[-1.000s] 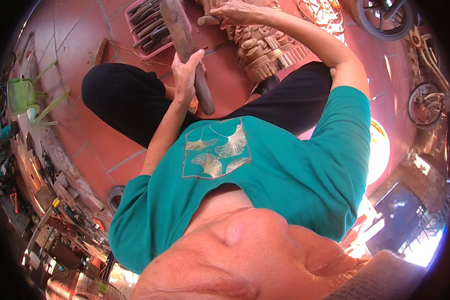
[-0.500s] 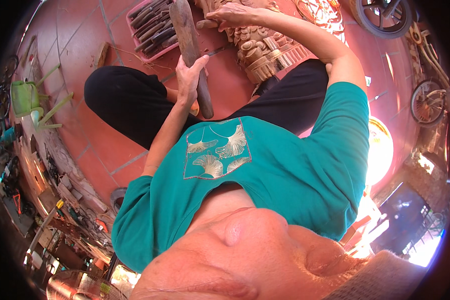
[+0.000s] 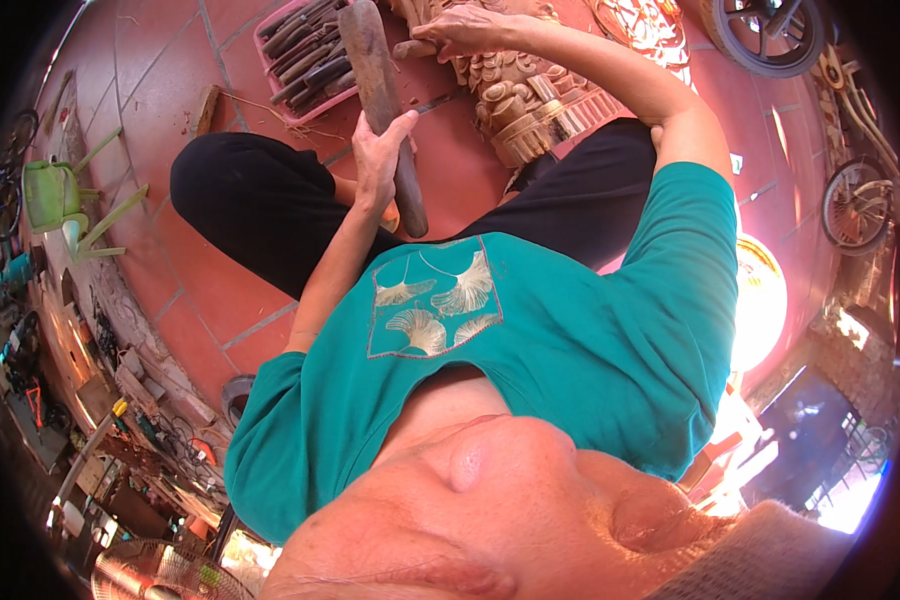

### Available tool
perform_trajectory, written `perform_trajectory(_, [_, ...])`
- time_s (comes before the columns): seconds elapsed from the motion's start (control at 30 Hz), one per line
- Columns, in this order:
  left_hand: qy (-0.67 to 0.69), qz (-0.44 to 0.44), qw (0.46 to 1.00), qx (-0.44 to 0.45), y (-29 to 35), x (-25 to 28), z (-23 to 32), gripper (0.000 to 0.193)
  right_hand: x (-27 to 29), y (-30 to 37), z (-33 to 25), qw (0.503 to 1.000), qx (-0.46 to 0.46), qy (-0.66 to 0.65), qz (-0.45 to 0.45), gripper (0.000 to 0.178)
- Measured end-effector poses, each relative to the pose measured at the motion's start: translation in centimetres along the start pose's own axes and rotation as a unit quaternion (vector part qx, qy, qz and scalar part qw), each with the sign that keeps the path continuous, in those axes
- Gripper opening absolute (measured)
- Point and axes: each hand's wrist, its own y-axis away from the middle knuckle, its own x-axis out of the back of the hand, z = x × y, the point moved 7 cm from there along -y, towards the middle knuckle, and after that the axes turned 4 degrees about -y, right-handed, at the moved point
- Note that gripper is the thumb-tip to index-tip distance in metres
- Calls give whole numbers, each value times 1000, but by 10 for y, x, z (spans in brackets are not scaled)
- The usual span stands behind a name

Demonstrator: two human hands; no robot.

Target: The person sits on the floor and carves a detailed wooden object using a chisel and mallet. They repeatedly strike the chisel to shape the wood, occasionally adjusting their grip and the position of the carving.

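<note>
Your mallet (image 3: 382, 100) is dark, worn wood, smooth from handling. The carving (image 3: 520, 85) is pale, rough-cut wood. The floor (image 3: 170, 90) is matt red tile; the tray (image 3: 270, 60) pink plastic.

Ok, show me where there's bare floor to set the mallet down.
Bare tile floor lies between the pink tool tray and the green chair, beyond the left knee, apart from a small wood block. Crowded: the strip between the mallet in the left hand and the carved wood, where the right hand holds a chisel.
</note>
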Motion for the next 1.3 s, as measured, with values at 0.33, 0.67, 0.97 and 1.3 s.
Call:
perform_trajectory(0.33, [-20,-12,1000,-1,0,-1,-1,33,-3,-3,9,998,3,-59,24,59])
perform_trajectory(0.67, [-19,-12,1000,-4,0,-3,0,33,-1,0,5,998,34,-38,31,50])
perform_trajectory(0.97, [-16,-32,999,-11,-4,-6,-6,29,7,2,-2,999,21,-24,33,51])
perform_trajectory(1.3, [32,32,996,-74,1,-7,10,27,0,-5,-3,999,37,-8,14,55])
